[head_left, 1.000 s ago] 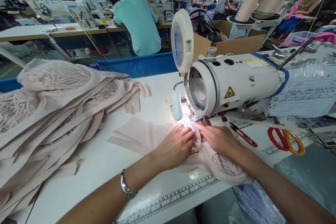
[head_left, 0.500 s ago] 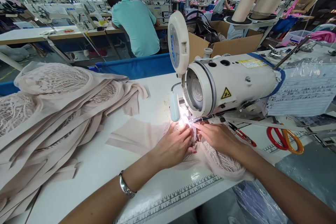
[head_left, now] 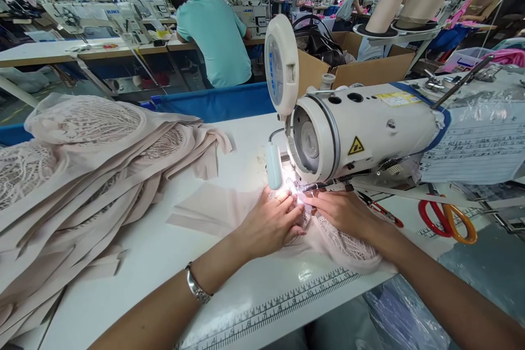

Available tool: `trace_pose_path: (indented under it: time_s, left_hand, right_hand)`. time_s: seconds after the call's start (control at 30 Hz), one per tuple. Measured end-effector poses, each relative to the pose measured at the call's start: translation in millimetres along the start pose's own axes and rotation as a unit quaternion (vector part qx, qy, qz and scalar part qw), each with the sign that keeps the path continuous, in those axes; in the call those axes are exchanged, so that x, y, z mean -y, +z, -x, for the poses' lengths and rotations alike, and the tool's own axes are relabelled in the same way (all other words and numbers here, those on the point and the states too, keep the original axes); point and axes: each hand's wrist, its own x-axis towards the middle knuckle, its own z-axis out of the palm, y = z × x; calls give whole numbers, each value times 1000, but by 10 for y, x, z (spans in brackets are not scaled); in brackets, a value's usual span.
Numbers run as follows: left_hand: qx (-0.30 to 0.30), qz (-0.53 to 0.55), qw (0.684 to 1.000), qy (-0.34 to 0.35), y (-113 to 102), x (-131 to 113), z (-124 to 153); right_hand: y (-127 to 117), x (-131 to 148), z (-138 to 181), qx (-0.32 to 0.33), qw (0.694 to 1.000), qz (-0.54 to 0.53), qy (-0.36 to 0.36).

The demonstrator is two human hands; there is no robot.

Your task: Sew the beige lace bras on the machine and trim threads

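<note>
A beige lace and mesh fabric piece (head_left: 344,246) lies under the needle of a white sewing machine (head_left: 361,126). My left hand (head_left: 273,221) rests on the fabric left of the needle, fingers curled and pressing it down. My right hand (head_left: 342,210) lies on the fabric right of the needle, fingertips pinching its edge at the presser foot. The machine's lamp (head_left: 274,167) lights the fingertips brightly, so the needle itself is hard to see. A silver bracelet (head_left: 197,287) is on my left wrist.
A big pile of beige lace pieces (head_left: 82,175) covers the table's left. Red and orange scissors (head_left: 447,219) and small red snips (head_left: 381,210) lie right of the machine. A ruler strip (head_left: 279,306) runs along the table's front edge. Other people sew at benches behind.
Both hands have slid a little farther in toward the needle, pushing the fabric with them. More of the lace is now bunched under my hands.
</note>
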Motion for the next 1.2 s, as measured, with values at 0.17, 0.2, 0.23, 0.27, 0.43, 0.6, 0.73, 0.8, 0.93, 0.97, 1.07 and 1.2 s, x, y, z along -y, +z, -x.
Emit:
trace_pose_path:
  time_s: [0.17,0.2,0.23,0.27,0.43,0.6,0.73,0.8,0.93,0.97,1.07,1.2]
  left_hand:
    - [-6,8,1000,3,17,2,-6]
    - [-4,14,1000,6,19,2,-5]
    - [0,21,1000,8,20,2,-5]
    - [4,26,1000,8,19,2,-5]
    - [-11,22,1000,-5,18,-25,-19]
    - [-19,11,1000,4,40,-58,-17]
    - [-22,-3,1000,2,38,-51,-10]
    - [-18,-10,1000,4,33,-45,-13]
    - [-3,-6,1000,-2,20,-37,-22]
    - [-1,-5,1000,-5,13,-34,-24]
    - [3,1,1000,-19,-16,-23,-26]
    - [7,-2,1000,-25,-30,-11,-35]
  right_hand:
    - [-5,-26,7,3,1000,-6,19]
    - [-15,-25,17,5,1000,-6,23]
    - [-26,-21,33,5,1000,-1,23]
    - [-37,-16,56,1,1000,7,24]
    - [-37,-1,222,-9,998,35,57]
    - [-23,-23,270,15,999,12,36]
    - [-61,-27,204,50,999,11,19]
    - [-78,-25,168,52,998,21,28]
    - [-97,-27,99,52,998,23,28]
    - [-98,-30,82,51,998,20,25]
    - [-88,-40,37,41,999,15,21]
    - [-53,-68,10,35,998,15,40]
